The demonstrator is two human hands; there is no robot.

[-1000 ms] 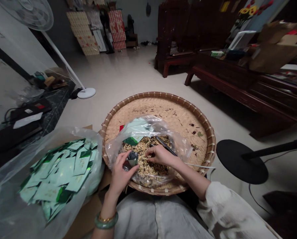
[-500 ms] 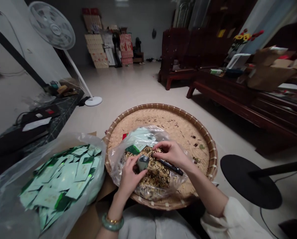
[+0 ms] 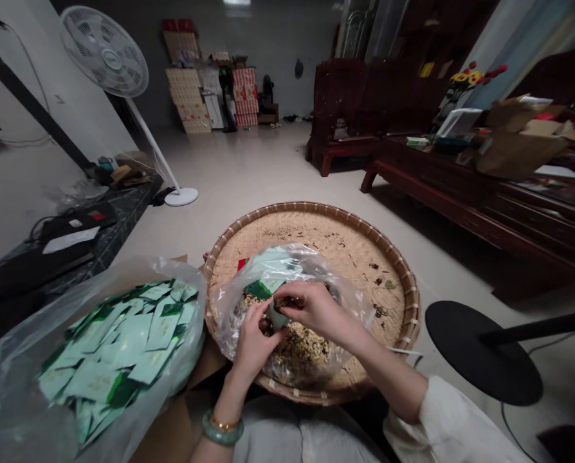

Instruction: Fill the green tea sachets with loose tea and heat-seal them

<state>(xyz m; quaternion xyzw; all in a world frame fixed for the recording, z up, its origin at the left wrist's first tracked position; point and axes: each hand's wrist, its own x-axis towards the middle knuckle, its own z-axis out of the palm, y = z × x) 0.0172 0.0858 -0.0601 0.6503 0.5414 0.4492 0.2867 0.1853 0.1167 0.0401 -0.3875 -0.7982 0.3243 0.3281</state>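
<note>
Left hand (image 3: 255, 339): fingers clamped around pale-green sachet (image 3: 276, 317), above dried grain-like mix (image 3: 305, 344), 9 o'clock of bamboo tray (image 3: 311, 207) centre. Right hand (image 3: 319, 311): fingertips drawn close at sachet mouth; contents indeterminate. Clear bag (image 3: 15, 386) of sachets, tray's 9 o'clock; print illegible.

So the person's got a chunky, rounded green bangle (image 3: 222, 435) on the left wrist (image 3: 233, 393), kinda jade-looking with a soft shine. Right up against it, on the hand side, there's a thinner gold-coloured bracelet (image 3: 224, 424). Up top it's an off-white sleeve (image 3: 444, 415), loose and pretty wrinkly, bunched around the elbow of the right arm (image 3: 393, 376). The lap's covered in pale grey cloth (image 3: 273, 431), creased, with what looks like a seam (image 3: 302, 432) running down the middle.
</note>
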